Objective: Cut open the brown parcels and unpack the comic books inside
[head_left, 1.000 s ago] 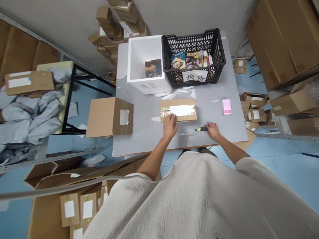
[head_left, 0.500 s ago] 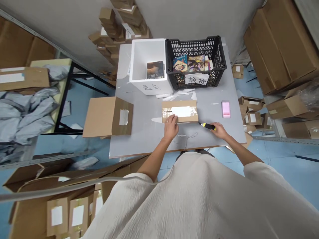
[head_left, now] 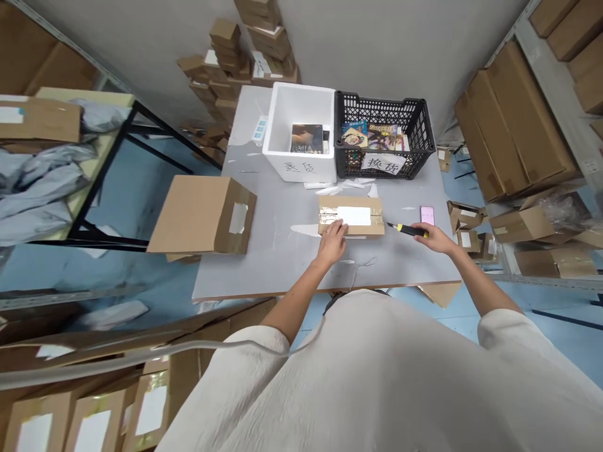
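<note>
A small cardboard box point(head_left: 374, 206) with a white label and shiny tape along its top lies on the grey table. My left hand point(head_left: 332, 241) rests on its near left part, fingers laid out over the top and the near edge. In my right hand point(head_left: 434, 237) is a black and yellow utility knife point(head_left: 413, 230), my fingers wrapped round its handle. Its blade points left at the box's right end, with a small gap between them. A pink-screened phone point(head_left: 426, 215) lies just beyond my right hand.
Behind the box stand a white foam bin point(head_left: 301, 164) and a black plastic crate point(head_left: 346, 164), both with books inside. Paper scraps point(head_left: 346, 186) lie before them. A larger carton point(head_left: 188, 210) stands at the table's left edge. Shelves with cartons flank both sides.
The knife has gone from the box's near right corner to beside its right end, and its blade tip now stands slightly away. My left hand stays on the box. The whole view has shifted.
</note>
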Motion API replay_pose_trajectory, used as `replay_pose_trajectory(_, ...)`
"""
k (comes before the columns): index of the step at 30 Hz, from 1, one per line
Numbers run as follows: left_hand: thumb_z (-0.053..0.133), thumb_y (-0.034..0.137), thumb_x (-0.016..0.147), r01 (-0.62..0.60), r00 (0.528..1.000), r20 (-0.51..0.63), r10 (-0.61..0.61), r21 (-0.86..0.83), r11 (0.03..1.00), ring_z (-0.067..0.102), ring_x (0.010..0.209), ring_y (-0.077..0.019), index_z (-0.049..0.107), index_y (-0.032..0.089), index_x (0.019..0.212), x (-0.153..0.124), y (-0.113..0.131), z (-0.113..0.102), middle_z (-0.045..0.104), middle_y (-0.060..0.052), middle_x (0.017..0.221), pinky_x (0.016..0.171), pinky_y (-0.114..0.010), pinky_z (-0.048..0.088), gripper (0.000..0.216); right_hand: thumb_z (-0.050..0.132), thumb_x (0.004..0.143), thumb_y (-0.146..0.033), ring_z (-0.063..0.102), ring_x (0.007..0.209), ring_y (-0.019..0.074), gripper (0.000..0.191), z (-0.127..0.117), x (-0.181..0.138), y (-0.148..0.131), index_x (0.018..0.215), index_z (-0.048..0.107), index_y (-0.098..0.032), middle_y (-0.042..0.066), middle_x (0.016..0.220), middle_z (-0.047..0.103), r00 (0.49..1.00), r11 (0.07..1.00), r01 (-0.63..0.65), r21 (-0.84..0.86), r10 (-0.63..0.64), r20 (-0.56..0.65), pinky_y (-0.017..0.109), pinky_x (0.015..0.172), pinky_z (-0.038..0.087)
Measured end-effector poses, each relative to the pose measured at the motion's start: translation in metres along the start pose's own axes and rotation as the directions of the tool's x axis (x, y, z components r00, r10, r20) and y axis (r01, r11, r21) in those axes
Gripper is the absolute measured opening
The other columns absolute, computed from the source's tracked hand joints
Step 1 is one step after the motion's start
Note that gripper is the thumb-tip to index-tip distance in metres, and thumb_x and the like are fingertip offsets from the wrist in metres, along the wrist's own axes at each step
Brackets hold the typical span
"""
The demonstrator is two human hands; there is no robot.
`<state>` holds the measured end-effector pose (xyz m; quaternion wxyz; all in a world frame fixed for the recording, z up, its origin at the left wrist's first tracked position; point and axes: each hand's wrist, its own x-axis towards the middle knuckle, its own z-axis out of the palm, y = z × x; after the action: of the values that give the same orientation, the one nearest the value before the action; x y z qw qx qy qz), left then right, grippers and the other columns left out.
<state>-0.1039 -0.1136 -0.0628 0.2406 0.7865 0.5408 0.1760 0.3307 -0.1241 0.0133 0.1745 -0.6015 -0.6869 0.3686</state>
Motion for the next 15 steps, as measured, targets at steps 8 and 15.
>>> replay_pose_trajectory(8,0.055,0.012,0.096,-0.017,0.996,-0.088,0.016,-0.012,1.000,0.049,0.166,-0.0369,0.066,0.020,0.157,0.000,-0.011,-0.010,0.059,-0.019,0.171,0.140,-0.061,0.039,0.063,0.055,0.110,-0.038,0.080,0.116,0.0334,0.042,0.055,0.082,-0.108,0.137,0.084,-0.022,0.009,0.129,0.087,0.994,0.990,0.088,-0.110,-0.080,0.074,0.047,0.107,0.062)
replay_pose_trajectory(15,0.058,0.013,0.091,0.000,0.997,-0.077,0.000,-0.001,1.000,0.045,0.172,-0.0356,0.051,0.016,0.175,-0.013,-0.022,-0.003,0.054,-0.018,0.180,0.145,-0.060,0.032,0.084,0.059,0.115,-0.048,0.077,0.127,0.0338,0.040,0.099,0.131,-0.155,0.139,0.083,-0.027,0.009,0.139,0.085,0.967,0.915,0.241,-0.323,-0.199,0.156,0.043,0.111,0.058)
